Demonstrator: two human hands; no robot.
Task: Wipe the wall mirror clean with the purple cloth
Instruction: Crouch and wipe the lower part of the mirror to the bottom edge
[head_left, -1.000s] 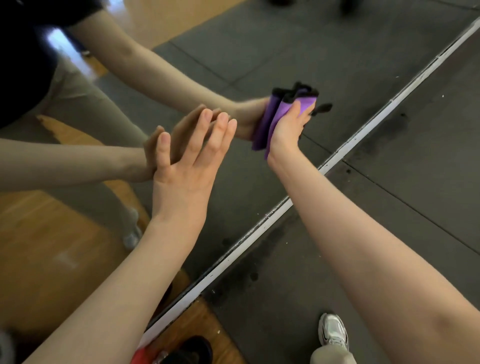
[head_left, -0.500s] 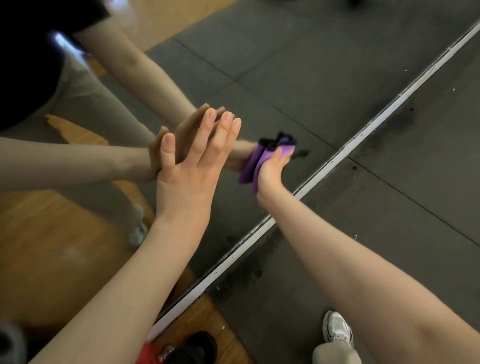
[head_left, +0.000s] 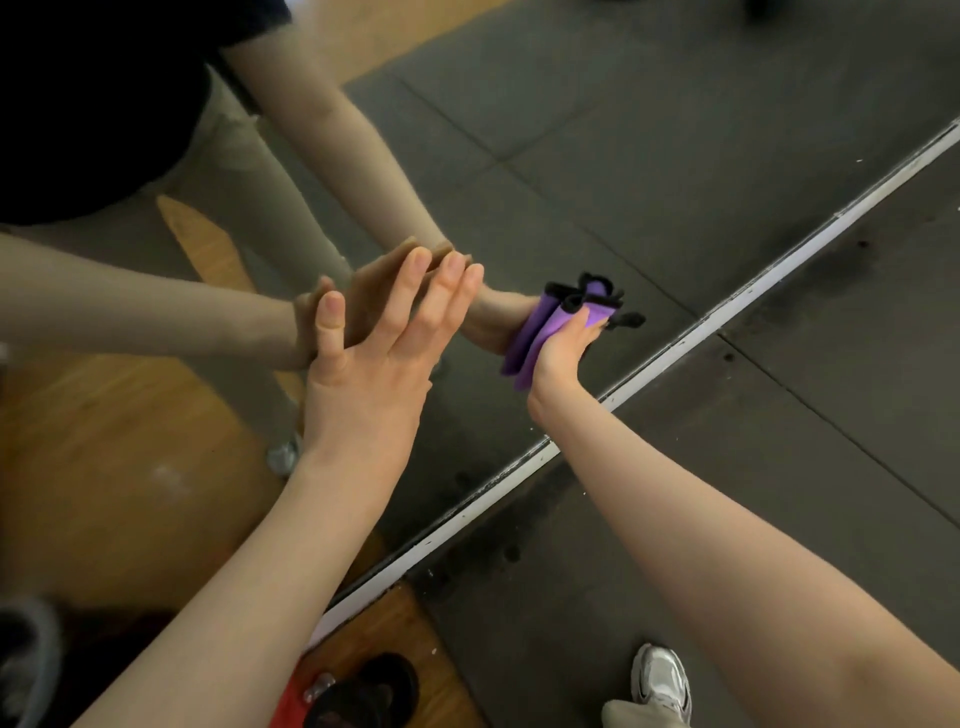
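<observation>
Wiping is underway: right hand (head_left: 563, 353) fingers clamp the cloth (head_left: 545, 332) against the mirror (head_left: 597, 171); left hand (head_left: 374, 364) fingers press flat, together. Most glass beyond looks unwiped.

Purple cloth (head_left: 537, 338) — folded, black-edged — bunched in my right hand (head_left: 563, 353), pressed on the mirror (head_left: 597, 156) toward two o'clock.

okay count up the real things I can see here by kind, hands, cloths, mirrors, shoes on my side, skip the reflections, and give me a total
Hands: 2, the left hand flat against the wall mirror, the right hand gripping the cloth
Purple cloth: 1
Wall mirror: 1
White sneaker on the floor: 1
Total: 5
</observation>
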